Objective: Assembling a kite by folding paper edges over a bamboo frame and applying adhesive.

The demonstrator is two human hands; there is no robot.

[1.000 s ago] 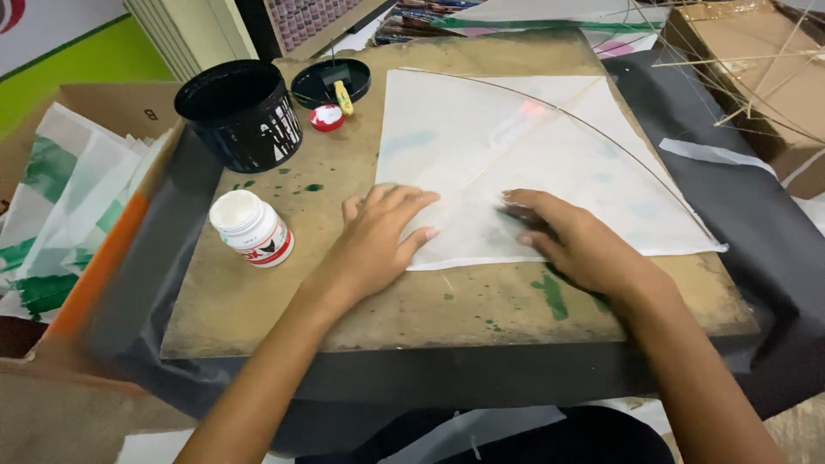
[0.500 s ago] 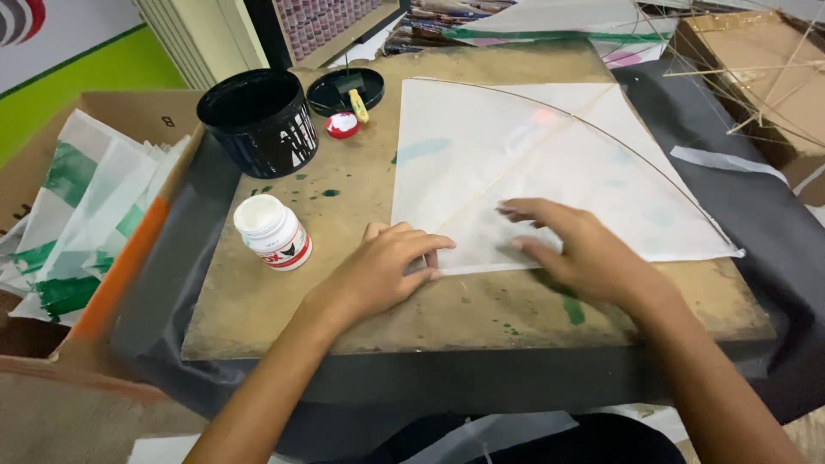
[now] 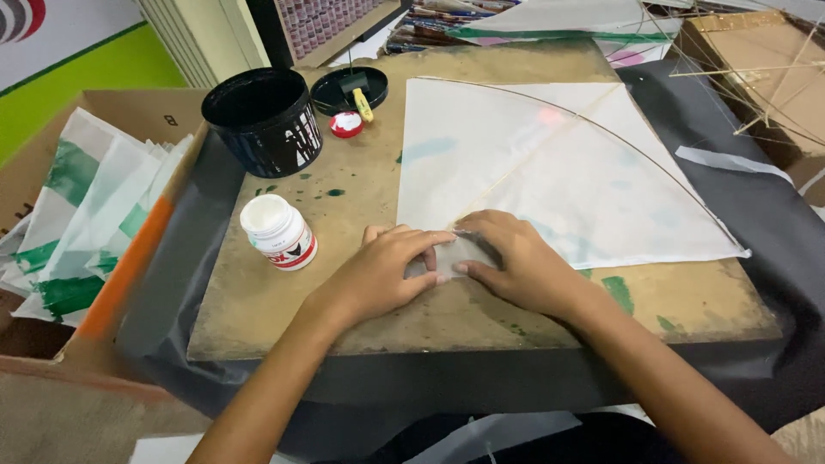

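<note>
Both your hands are flat on the near corner of the white paper kite (image 3: 550,172), which is lying on the wooden board (image 3: 361,215): left hand (image 3: 382,275) and right hand (image 3: 524,262) have their fingertips pressing a small patch at that corner, open-palmed, not gripping anything. Just left of the kite's near corner sits the little white glue bottle (image 3: 278,232), and further back from it are the black tub (image 3: 262,120) and its lid (image 3: 348,90).

Both forearms angle inward; the left hand (image 3: 378,275) and right hand (image 3: 524,266) lie palm-down, fingers (image 3: 430,245) spread flat, fingertips almost meeting.
</note>
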